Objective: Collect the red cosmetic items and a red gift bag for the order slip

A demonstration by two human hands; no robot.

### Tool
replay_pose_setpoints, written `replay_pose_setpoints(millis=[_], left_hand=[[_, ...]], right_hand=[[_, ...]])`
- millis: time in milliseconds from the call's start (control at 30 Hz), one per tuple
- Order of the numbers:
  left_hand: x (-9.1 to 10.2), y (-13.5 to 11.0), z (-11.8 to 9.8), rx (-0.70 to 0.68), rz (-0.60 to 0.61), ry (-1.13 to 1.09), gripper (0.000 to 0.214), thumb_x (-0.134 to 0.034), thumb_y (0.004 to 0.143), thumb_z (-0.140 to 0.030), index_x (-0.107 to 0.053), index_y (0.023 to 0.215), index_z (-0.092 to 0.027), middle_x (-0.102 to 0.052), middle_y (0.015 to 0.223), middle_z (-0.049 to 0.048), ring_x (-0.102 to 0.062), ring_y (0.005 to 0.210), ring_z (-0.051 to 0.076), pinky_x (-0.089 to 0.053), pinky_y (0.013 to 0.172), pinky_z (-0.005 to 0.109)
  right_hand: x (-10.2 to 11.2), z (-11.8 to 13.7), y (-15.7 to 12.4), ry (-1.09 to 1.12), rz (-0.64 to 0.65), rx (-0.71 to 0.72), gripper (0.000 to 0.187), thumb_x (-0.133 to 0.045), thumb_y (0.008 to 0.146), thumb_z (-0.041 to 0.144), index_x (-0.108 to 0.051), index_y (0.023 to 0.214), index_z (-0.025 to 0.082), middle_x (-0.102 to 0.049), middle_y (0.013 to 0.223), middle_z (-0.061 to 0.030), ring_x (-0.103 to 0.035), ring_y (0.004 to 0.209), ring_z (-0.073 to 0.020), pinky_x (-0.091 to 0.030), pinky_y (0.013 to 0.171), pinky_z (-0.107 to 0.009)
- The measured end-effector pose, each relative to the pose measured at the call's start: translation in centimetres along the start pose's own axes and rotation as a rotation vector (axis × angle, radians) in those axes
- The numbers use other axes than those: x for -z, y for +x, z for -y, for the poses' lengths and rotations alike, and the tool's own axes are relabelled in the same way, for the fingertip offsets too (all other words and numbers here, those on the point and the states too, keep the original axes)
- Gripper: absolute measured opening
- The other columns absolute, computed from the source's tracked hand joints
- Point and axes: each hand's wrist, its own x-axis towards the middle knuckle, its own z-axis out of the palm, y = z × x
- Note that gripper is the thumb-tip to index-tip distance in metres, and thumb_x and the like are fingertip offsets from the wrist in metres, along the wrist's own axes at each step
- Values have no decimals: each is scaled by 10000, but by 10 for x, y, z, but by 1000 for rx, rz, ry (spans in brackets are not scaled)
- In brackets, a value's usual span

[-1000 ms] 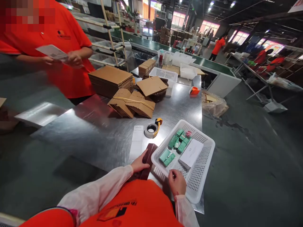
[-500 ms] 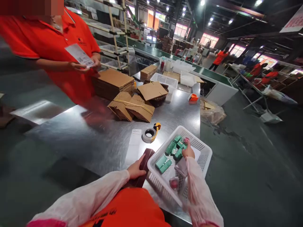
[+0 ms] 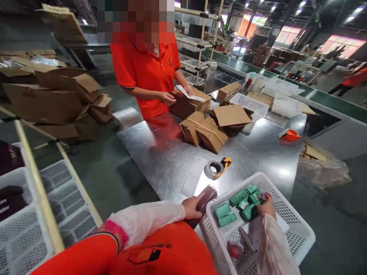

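Observation:
My left hand [image 3: 191, 206] lies on a dark maroon box [image 3: 204, 198] at the near edge of the steel table [image 3: 172, 152], its fingers closed round the box's end. My right hand [image 3: 266, 206] reaches into a white perforated basket [image 3: 298, 229] and closes on small green boxes [image 3: 246, 204]. More green boxes [image 3: 225, 214] lie loose in the basket, with a white sheet partly hidden under my sleeve.
A tape dispenser [image 3: 217, 168] and a paper slip [image 3: 195, 175] lie ahead. Flat cardboard stacks [image 3: 205, 131] sit mid-table. A person in orange [image 3: 149, 72] handles paper across the table. White crates [image 3: 34, 214] and a rack post [image 3: 37, 183] stand left. An orange tool [image 3: 289, 135] lies right.
The view has swung left, showing the crates and rack. My right hand went from the basket's near edge into the green boxes. My left hand stayed on the maroon box.

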Motion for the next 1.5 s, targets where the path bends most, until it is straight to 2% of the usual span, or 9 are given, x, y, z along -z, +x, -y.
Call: replay_pose_setpoints(millis=[100,200,367,500,700,867,1033,1333,1500], left_hand=[[-2,-2,-5,2,-44,65,971,-691,709,-358,-282,1583,-253,-583,1307,190,-597,1156,442,-446,953,511],[2,1,-8,0,-61,145,928,-671,760,-402,-278,1582,-225,-539,1346,210,-588,1150,451,-447,954,526],[6,5,-7,-100,-7,235,678,-538,901,-428,-368,1533,-249,-540,1357,167,-584,1159,364,-467,963,456],[7,0,5,-117,-63,288,557,-437,971,-372,-374,1509,-243,-539,1380,113,-543,1223,284,-470,1020,412],[16,-7,20,-124,-147,364,463,-446,977,-294,-468,1423,-175,-573,1310,131,-537,1199,276,-443,1059,445],[15,-6,21,-163,-104,363,426,-462,980,-321,-503,1374,-166,-589,1264,120,-556,1164,255,-453,1045,400],[12,-4,19,-119,-54,393,434,-442,992,-334,-478,1393,-170,-609,1225,123,-579,1134,257,-469,1011,399],[12,-5,21,-115,-39,391,447,-386,1005,-362,-470,1398,-165,-616,1223,128,-585,1142,264,-462,1004,392],[11,-6,20,-105,-31,361,425,-376,1007,-359,-495,1371,-174,-638,1198,126,-601,1127,261,-470,991,386]], right_hand=[[-4,1,2,16,67,-54,746,-589,831,271,-317,1493,58,-614,1307,-270,-655,1139,-293,-494,932,-357],[-5,8,-2,-1,96,-96,750,-537,825,182,-261,1510,52,-604,1314,-282,-646,1161,-305,-477,978,-395],[-7,31,-22,-200,84,-164,713,-454,904,242,-186,1554,122,-574,1333,-310,-633,1187,-362,-483,934,-467],[-9,43,-33,-257,56,-189,690,-416,934,319,-159,1550,145,-572,1323,-306,-634,1167,-401,-485,908,-508],[-8,48,-35,-271,45,-185,681,-421,927,288,-177,1541,125,-572,1321,-305,-635,1151,-402,-472,910,-494],[-8,48,-36,-257,62,-175,681,-414,947,311,-159,1545,109,-573,1312,-312,-623,1172,-422,-465,911,-496],[-9,48,-37,-252,39,-183,668,-413,952,304,-169,1548,128,-573,1326,-304,-619,1189,-415,-469,926,-495],[-12,44,-36,-271,35,-186,667,-416,955,327,-157,1548,166,-570,1355,-266,-624,1190,-396,-492,938,-508],[-15,38,-32,-290,52,-182,663,-410,953,311,-152,1545,159,-601,1296,-266,-639,1165,-378,-486,936,-486]])
